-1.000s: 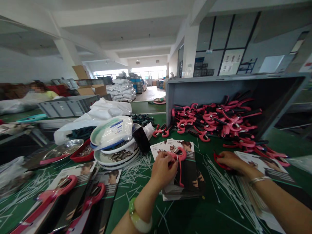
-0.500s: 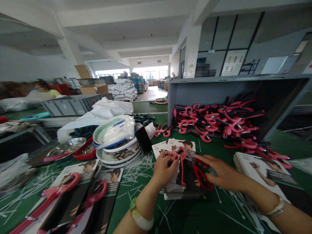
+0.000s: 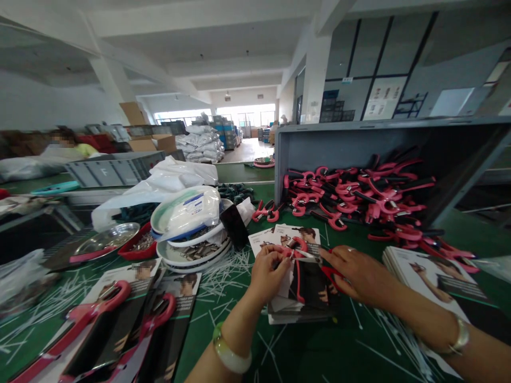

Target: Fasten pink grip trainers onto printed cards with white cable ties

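Observation:
My right hand [image 3: 355, 274] has its fingers through the red handles of a pair of scissors [image 3: 330, 272]. The metal blades point left across a pink-and-black plier-like tool [image 3: 299, 279] that lies on a printed card on top of a card stack [image 3: 293, 318]. My left hand [image 3: 268, 274] is closed in a pinch at the tool's upper end, on a thin white cable tie [image 3: 292, 255] close to the scissor tips. Whether the blades touch the tie, I cannot tell. The fingertips partly hide the tool.
A grey crate [image 3: 383, 127] lies on its side, spilling several pink-and-black tools. Left stand stacked plates [image 3: 191, 258] of metal parts, a dark phone [image 3: 234, 226] and a red tray [image 3: 138, 247]. Carded tools [image 3: 120, 330] lie front left, another card stack [image 3: 431, 287] right. Loose ties are scattered around.
The scissors have moved slightly left and their blades have come to the tie beside my left fingers. My right hand has turned a little over the handles. My left hand stays in place.

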A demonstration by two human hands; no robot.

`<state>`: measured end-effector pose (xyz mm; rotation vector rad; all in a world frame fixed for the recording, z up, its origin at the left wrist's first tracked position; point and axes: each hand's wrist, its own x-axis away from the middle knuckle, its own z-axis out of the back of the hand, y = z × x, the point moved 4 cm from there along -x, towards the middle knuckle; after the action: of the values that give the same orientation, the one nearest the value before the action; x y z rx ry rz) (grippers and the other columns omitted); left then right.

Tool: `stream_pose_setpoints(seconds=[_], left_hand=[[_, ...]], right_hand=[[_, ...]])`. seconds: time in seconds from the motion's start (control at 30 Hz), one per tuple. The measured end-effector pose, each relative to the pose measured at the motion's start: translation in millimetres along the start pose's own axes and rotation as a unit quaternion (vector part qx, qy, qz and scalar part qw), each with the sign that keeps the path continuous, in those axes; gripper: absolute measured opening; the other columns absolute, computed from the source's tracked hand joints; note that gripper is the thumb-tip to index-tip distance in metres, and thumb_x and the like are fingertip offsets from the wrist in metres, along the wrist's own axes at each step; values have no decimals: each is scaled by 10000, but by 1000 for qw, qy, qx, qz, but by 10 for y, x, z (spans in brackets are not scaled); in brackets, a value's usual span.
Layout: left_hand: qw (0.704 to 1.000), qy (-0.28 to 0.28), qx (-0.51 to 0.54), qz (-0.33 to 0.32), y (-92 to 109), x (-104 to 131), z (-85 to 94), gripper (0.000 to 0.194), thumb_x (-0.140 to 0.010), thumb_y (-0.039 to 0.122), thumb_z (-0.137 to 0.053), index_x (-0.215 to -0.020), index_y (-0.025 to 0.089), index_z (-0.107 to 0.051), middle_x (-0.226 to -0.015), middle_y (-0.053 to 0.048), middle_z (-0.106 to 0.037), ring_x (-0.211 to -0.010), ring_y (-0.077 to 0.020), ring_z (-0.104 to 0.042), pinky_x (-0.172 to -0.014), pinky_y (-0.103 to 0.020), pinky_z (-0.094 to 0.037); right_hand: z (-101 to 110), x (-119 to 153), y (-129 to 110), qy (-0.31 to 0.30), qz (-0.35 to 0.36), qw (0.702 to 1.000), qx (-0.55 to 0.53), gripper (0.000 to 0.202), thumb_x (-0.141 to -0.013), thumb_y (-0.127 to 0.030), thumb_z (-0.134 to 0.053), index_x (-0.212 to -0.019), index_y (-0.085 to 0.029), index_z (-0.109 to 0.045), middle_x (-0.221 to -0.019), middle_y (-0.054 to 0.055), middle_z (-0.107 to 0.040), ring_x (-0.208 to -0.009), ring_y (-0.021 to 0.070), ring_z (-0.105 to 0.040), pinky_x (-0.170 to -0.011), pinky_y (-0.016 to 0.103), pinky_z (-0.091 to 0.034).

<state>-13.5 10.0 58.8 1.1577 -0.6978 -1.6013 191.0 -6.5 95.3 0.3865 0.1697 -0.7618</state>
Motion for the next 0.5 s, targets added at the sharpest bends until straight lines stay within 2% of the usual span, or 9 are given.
stream_pose_setpoints(seconds=[0.27,0.4,0.5], left_hand=[[999,10,-11,-39,81,51,2,162,-791,254,-599,-654,178,-637,-930,-56,-571,-983,-194,-518,-887,-339,-403],[997,20,-42,-57,120,59,-2,157,-782,242,-612,-639,181,-633,-909,-54,-567,-989,-202,-506,-907,-363,-386],[997,22,-42,-59,134,60,-10,163,-784,261,-613,-642,185,-637,-907,-54,-565,-976,-203,-510,-897,-366,-391]], right_hand=[[-57,-216,-128,-6,10,997,80,411,-823,-160,-513,-1233,-135,-515,-873,104,-635,-743,213,-604,-563,270,-454],[-71,-275,-138,-9,24,994,109,453,-819,-151,-522,-1270,-120,-488,-891,124,-645,-750,220,-604,-534,261,-420],[-79,-306,-135,-10,34,991,127,404,-816,-126,-520,-1220,-123,-534,-891,135,-658,-735,214,-607,-520,252,-389]])
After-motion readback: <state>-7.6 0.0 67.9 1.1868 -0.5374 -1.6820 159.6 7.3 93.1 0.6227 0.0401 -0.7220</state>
